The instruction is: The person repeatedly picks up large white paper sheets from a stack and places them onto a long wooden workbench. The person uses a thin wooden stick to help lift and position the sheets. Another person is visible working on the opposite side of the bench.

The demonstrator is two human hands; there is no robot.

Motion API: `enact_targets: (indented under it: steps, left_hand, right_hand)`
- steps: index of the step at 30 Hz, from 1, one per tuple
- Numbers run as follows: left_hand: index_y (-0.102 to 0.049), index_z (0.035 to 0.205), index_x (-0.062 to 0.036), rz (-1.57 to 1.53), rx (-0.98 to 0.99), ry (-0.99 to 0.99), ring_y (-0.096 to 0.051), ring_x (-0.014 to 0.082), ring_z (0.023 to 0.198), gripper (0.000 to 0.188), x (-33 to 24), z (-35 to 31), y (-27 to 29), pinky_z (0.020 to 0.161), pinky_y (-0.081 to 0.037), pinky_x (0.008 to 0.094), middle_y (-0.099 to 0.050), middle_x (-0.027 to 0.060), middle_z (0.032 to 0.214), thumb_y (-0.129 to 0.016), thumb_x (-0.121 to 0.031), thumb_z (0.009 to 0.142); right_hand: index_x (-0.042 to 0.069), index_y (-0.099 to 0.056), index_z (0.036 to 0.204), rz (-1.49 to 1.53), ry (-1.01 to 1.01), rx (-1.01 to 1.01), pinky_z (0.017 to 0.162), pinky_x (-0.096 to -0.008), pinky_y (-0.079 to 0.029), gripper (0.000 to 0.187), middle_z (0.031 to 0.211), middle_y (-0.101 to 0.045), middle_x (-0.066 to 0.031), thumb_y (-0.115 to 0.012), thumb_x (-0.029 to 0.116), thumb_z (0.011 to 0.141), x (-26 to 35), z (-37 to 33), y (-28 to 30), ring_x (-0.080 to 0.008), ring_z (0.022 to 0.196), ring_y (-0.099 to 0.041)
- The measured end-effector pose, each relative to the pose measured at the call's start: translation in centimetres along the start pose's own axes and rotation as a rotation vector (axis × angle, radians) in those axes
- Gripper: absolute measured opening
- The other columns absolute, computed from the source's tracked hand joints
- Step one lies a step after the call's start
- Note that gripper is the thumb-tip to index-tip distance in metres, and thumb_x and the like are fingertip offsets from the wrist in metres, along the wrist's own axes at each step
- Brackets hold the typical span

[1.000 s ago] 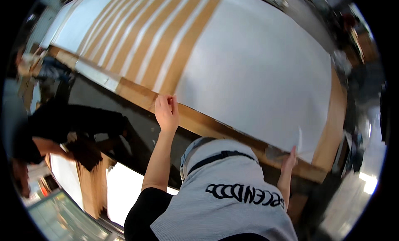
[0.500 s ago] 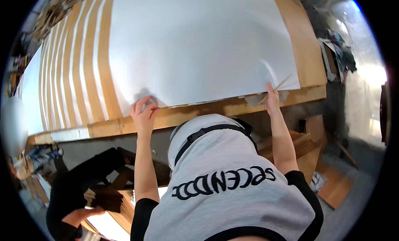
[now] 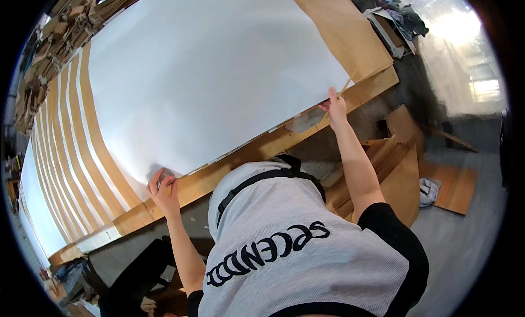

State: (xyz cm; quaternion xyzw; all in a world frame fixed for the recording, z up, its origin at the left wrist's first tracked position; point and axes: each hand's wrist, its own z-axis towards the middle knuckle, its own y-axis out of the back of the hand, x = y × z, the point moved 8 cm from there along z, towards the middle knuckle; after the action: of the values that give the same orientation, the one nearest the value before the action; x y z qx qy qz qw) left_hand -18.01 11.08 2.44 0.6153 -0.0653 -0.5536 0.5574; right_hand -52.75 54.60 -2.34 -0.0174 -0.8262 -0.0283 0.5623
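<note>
Grey floor (image 3: 465, 251) stretches along the right, past the end of the table (image 3: 374, 84). The white sheet (image 3: 213, 76) lies on the table, its near edge running just inside the wooden rim. Brown bands (image 3: 99, 131) show at its left. Brown boards (image 3: 402, 183) sit lower right, apart from the rim. The left hand (image 3: 164, 192) curls its fingers at the sheet's near left corner; I cannot tell whether it pinches it. The right hand (image 3: 336, 106), near the right corner, grips a thin stick (image 3: 346, 86) slanting across the edge.
</note>
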Motion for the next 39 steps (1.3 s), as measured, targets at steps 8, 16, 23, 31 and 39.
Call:
enact_targets:
  steps: [8, 16, 23, 31, 39]
  left_hand:
    - [-0.06, 0.077, -0.0081, 0.015, 0.031, 0.0, -0.042, 0.0238, 0.097, 0.017, -0.4, 0.4, -0.2, 0.076, -0.041, 0.0305, -0.05, 0.0047, 0.11, -0.066, 0.001, 0.064]
    - [-0.058, 0.077, -0.0059, 0.029, 0.111, 0.013, -0.041, 0.0265, 0.1, 0.015, -0.7, 0.3, -0.6, 0.082, -0.038, 0.0353, -0.047, 0.0085, 0.11, -0.065, 0.002, 0.065]
    - [-0.057, 0.077, -0.0038, -0.025, 0.11, -0.027, -0.043, 0.0282, 0.1, 0.014, -2.2, 0.4, -0.7, 0.077, -0.04, 0.0368, -0.048, 0.0118, 0.104, -0.055, 0.006, 0.068]
    - [-0.058, 0.078, -0.0029, 0.01, 0.105, -0.388, -0.048, 0.027, 0.089, 0.023, -17.4, 4.3, -6.7, 0.072, -0.04, 0.0363, -0.05, 0.0119, 0.091, -0.044, 0.012, 0.067]
    - [-0.058, 0.08, 0.0006, -0.425, 0.939, -0.487, -0.054, 0.0205, 0.078, 0.02, -38.5, -2.6, -25.0, 0.07, -0.044, 0.0262, -0.052, 0.0113, 0.082, -0.044, 0.012, 0.072]
  right_hand:
    - [0.003, -0.05, 0.077, -0.13, 0.057, -0.118, 0.047, -0.0227, -0.041, 0.036, 0.063, -0.053, -0.0036, -0.047, 0.037, 0.086, -3.3, 2.8, 1.8, -0.0101, 0.052, -0.05]
    - [-0.001, -0.048, 0.096, -0.78, 0.148, -0.299, 0.06, -0.037, -0.044, 0.043, 0.068, -0.057, -0.0123, -0.042, 0.041, 0.086, -0.6, -1.8, 5.7, -0.027, 0.064, -0.056]
    - [0.008, -0.057, 0.092, -0.801, 0.082, -0.215, 0.065, -0.0415, -0.043, 0.033, 0.082, -0.059, -0.0168, -0.037, 0.033, 0.089, 0.3, -4.4, 7.5, -0.035, 0.077, -0.055]
    - [0.001, -0.058, 0.087, -0.612, 0.097, -0.254, 0.068, -0.0396, -0.043, 0.028, 0.084, -0.058, -0.0187, -0.042, 0.023, 0.086, -3.6, -5.5, 16.8, -0.0348, 0.081, -0.055]
    - [0.005, -0.06, 0.095, -0.52, -0.24, -0.257, 0.073, -0.0399, -0.044, 0.027, 0.09, -0.06, -0.0154, -0.046, 0.024, 0.083, -12.8, -9.2, 31.7, -0.0314, 0.084, -0.056]
